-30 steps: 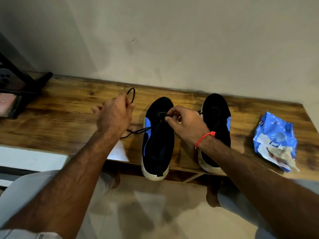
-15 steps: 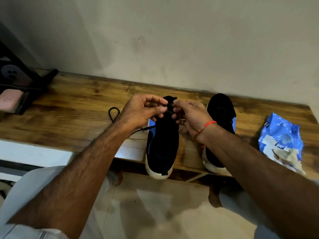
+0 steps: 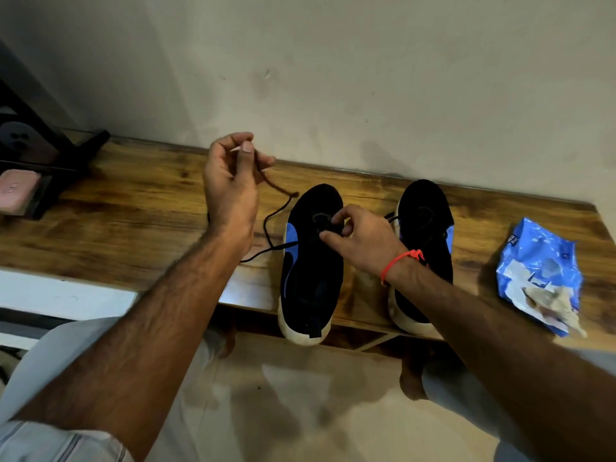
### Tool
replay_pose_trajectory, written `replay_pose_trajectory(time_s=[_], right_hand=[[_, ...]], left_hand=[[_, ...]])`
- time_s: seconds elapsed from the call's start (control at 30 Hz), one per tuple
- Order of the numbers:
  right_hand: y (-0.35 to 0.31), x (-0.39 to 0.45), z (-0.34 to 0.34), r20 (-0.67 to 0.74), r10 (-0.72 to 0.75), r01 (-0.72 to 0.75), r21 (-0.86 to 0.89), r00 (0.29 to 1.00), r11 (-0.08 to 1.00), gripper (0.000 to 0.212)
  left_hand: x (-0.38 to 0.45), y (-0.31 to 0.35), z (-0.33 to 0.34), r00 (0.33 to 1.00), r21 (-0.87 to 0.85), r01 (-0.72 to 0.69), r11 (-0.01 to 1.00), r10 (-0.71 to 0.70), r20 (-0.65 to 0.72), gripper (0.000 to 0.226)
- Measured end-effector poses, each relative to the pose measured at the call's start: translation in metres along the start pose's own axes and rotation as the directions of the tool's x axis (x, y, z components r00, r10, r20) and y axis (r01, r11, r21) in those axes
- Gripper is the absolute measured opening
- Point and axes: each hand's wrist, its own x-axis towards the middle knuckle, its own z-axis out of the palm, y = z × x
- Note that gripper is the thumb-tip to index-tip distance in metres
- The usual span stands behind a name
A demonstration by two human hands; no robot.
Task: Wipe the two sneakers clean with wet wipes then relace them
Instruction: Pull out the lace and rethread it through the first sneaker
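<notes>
Black lace (image 3: 274, 208) now lifts away, pinched in the left hand (image 3: 230, 181); right hand (image 3: 360, 241) stays pinching at the left sneaker's (image 3: 311, 261) eyelets

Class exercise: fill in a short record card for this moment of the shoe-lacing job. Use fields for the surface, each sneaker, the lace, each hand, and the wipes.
surface: wooden bench against a wall
left sneaker: black and blue, being laced
right sneaker: same colours, partly behind the right forearm
lace: black, runs from the left sneaker up to the left hand
left hand: raised, fingers pinch the lace end
right hand: fingers pinch at the left sneaker's eyelets
wipes pack: blue, far right, with a used wipe on it
</notes>
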Motion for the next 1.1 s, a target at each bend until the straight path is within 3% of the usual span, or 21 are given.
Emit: replay_pose_trajectory(time_s=[0.07, 0.13, 0.23, 0.33, 0.5, 0.7, 0.9, 1.1], right_hand=[[0.002, -0.007, 0.004, 0.034, 0.003, -0.003, -0.023, 0.999, 1.000, 0.034], [0.004, -0.009, 0.008, 0.015, -0.018, 0.019, -0.053, 1.000, 0.998, 0.035], [0.006, -0.008, 0.008, 0.019, -0.042, 0.044, -0.121, 0.999, 0.992, 0.034], [0.006, -0.009, 0.008, 0.008, -0.048, 0.048, -0.104, 0.999, 0.993, 0.029], [0.012, -0.011, 0.010, -0.037, 0.064, -0.058, 0.161, 0.997, 0.985, 0.018], [0.020, -0.009, 0.014, 0.074, 0.243, -0.248, 0.479, 0.967, 0.842, 0.020], [0.022, -0.012, 0.013, 0.112, 0.317, -0.320, 0.592, 0.942, 0.739, 0.022], [0.021, -0.014, 0.013, 0.115, 0.286, -0.288, 0.658, 0.951, 0.696, 0.021]], left_hand=[[0.002, -0.002, -0.004, 0.992, 0.184, -0.122, 0.975, 0.124, -0.001, 0.018], [-0.003, -0.009, -0.002, 0.980, 0.362, -0.189, 0.913, 0.150, 0.134, 0.020], [-0.018, -0.024, 0.005, 0.933, 0.554, -0.232, 0.800, 0.022, 0.359, 0.021], [-0.037, -0.034, 0.008, 0.868, 0.694, -0.337, 0.636, -0.076, 0.491, 0.008], [-0.046, -0.043, 0.007, 0.852, 0.763, -0.364, 0.535, -0.139, 0.505, 0.008], [-0.048, -0.048, 0.008, 0.830, 0.793, -0.420, 0.442, -0.167, 0.533, 0.015], [-0.055, -0.054, 0.009, 0.843, 0.798, -0.461, 0.389, -0.089, 0.531, 0.020], [-0.060, -0.058, 0.009, 0.854, 0.810, -0.464, 0.359, -0.061, 0.516, 0.023]])
